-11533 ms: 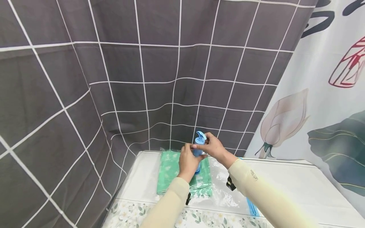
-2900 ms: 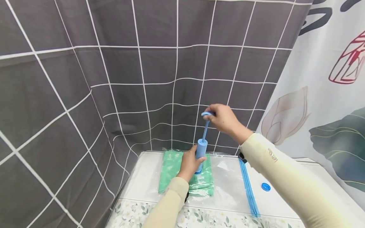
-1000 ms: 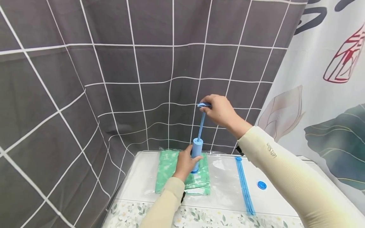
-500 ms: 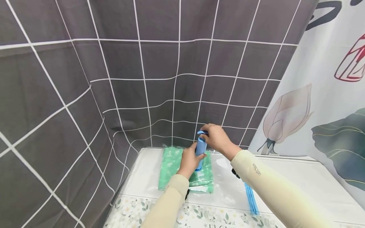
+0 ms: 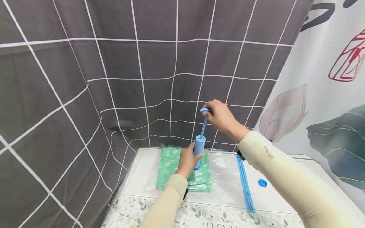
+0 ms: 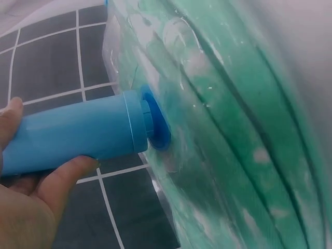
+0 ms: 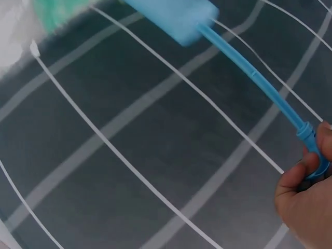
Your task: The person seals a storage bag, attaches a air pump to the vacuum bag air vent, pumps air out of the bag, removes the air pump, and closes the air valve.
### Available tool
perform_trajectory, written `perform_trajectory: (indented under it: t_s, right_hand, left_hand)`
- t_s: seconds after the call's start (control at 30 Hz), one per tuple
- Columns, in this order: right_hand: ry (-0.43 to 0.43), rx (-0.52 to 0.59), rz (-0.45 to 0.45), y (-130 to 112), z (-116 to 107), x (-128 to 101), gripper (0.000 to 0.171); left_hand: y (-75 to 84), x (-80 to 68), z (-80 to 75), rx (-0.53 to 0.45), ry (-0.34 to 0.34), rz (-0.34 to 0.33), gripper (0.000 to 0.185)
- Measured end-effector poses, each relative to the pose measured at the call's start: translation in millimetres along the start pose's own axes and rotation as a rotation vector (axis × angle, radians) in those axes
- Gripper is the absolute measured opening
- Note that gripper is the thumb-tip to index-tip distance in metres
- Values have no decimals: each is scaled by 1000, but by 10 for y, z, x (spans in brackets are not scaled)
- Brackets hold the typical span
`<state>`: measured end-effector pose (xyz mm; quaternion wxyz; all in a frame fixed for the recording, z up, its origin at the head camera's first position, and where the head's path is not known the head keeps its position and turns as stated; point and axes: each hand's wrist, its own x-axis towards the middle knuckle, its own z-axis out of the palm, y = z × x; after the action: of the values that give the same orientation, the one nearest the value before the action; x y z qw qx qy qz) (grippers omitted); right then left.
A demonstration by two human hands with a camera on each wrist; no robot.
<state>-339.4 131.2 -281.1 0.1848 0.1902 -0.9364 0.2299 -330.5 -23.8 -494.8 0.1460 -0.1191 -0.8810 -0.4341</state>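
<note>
A light-blue hand pump (image 5: 199, 145) stands nearly upright on a clear vacuum storage bag (image 5: 225, 167) with folded green cloth (image 5: 169, 167) inside. Its lower end meets the bag's round blue valve (image 6: 155, 122) in the left wrist view. My left hand (image 5: 186, 161) grips the barrel, fingers and thumb curled round it. Above, my right hand (image 5: 222, 117) holds the pump's handle (image 5: 206, 110). The thin rod (image 7: 254, 75) is drawn far out of the barrel, as the right wrist view also shows.
A blue zip strip (image 5: 246, 186) runs along the bag's right end. Right of it lies a round blue valve cap (image 5: 262, 183) on the white table (image 5: 280, 196). A dark grid-patterned curtain (image 5: 128, 63) hangs behind and to the left; a printed white one (image 5: 293, 133) hangs at right.
The handle was pushed down to the barrel half a second ago; my right hand has since pulled it up again, as it stood one second ago. My left hand stays on the barrel.
</note>
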Motion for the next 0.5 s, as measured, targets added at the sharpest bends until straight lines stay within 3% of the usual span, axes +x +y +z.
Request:
perform_trajectory:
  t_s: [0.1,0.2,0.33,0.5]
  right_hand:
    - [14,-9,-3,-122,-231,87,27]
    - [33,-4,-7,-191,-311,123,27]
    - [50,16,-19,-178,-195,83,27]
    - [35,3,-64,-30,132,-73,23]
  left_hand:
    - [-36,-9,-16,-26,6,3,65]
    - [-71,-1,-28,-36,13,6,66]
    - [-68,-8,-43,-29,13,7,64]
    - [-8,-17,-30,-18,-12,12,60]
